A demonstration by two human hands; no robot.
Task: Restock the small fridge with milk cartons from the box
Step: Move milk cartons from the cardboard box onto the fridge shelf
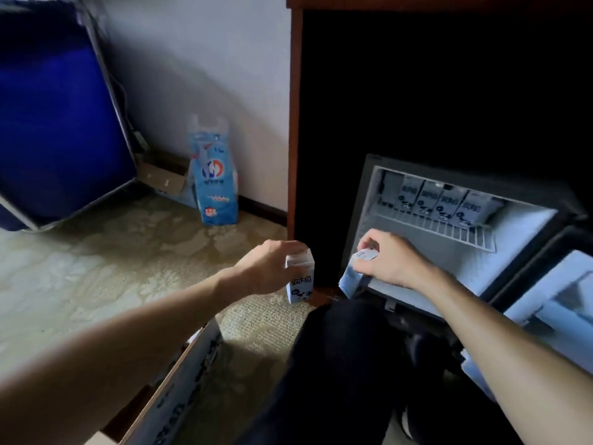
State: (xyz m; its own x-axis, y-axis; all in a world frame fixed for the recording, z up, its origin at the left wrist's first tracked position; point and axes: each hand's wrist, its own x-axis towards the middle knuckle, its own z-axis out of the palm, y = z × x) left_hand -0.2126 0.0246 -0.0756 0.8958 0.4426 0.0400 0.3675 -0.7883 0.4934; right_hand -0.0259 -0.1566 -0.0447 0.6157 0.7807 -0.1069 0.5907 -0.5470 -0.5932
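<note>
At the fridge (449, 220) mouth, each hand gripping a carton, print unreadable

Fridge floor (449, 264) clear; cartons (439, 200) crowd wire shelf (449, 228).

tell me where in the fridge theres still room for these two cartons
The wire shelf is crowded along the back by a row of cartons; only its front strip is bare. The fridge floor below, right of the right hand, looks free. The left hand holds its carton outside, over the carpet.
</note>
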